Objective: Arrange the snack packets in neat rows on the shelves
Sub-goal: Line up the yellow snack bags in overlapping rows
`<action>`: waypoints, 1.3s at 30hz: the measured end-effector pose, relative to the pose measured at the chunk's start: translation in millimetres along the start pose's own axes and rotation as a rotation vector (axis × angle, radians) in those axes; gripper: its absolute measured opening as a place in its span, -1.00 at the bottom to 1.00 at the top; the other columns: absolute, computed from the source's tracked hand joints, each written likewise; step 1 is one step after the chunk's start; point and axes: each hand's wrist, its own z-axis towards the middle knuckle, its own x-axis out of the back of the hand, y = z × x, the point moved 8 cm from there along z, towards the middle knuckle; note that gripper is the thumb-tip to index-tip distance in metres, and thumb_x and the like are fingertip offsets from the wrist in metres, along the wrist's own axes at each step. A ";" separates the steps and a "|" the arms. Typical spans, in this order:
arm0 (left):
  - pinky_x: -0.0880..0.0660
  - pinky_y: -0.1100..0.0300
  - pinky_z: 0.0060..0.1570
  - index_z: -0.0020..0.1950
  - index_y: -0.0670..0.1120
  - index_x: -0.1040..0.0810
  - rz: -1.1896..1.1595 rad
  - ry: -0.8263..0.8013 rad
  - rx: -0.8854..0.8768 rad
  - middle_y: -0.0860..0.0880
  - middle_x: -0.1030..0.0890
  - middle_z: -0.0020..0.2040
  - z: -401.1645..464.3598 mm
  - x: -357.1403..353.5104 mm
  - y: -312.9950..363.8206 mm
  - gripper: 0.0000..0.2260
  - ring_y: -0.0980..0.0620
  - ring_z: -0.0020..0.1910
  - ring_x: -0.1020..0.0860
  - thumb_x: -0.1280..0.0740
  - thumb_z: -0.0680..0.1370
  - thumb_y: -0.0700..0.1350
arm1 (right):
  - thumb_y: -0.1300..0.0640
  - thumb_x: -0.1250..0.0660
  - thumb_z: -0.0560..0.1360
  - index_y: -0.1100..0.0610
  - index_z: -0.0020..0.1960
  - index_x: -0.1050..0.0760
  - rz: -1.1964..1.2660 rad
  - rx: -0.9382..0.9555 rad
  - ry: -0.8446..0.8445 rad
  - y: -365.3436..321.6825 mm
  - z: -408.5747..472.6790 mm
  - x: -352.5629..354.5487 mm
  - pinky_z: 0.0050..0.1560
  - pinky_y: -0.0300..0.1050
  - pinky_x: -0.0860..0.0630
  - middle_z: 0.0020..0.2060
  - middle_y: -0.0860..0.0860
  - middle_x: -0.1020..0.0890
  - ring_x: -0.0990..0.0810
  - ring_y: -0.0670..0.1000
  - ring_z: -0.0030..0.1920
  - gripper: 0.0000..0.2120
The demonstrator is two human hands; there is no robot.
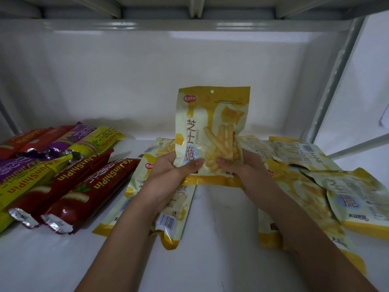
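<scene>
Both hands grasp one yellow-and-cream cheese stick packet [212, 131] by its lower part, holding it upright above the middle of the white shelf [221, 218]. The left hand [168, 173] curls round the packet's lower left edge with its thumb across the front; the right hand [244, 167] pinches the lower right edge, thumb on the front too. The packet's top edge stands free, well short of the shelf above [189, 9], with bare back wall behind it.

Just under the left hand lie two more of the same packets [168, 220], overlapping and angled, their near ends pointing toward the shelf's front. To the right, a loose overlapping heap of the same packets [345, 199] spreads toward the right upright post [336, 81]. Between these two groups a strip of bare shelf runs from the hands to the near edge.

Far left, long red, purple and yellow wafer packets [69, 182] lie side by side, slanting, apart from the cheese packets.
</scene>
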 end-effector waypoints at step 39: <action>-0.68 -0.11 0.01 0.15 -0.20 -0.70 -0.169 0.048 -0.015 -0.22 -0.75 0.03 -4.1 3.4 8.7 -0.74 -0.25 -0.01 -0.74 -0.47 0.56 -0.06 | -0.02 -0.53 0.37 0.15 0.09 -0.72 0.128 -0.032 0.060 -2.0 -3.1 4.9 0.26 0.26 -0.61 0.01 0.10 -0.77 -0.76 0.13 0.06 -0.64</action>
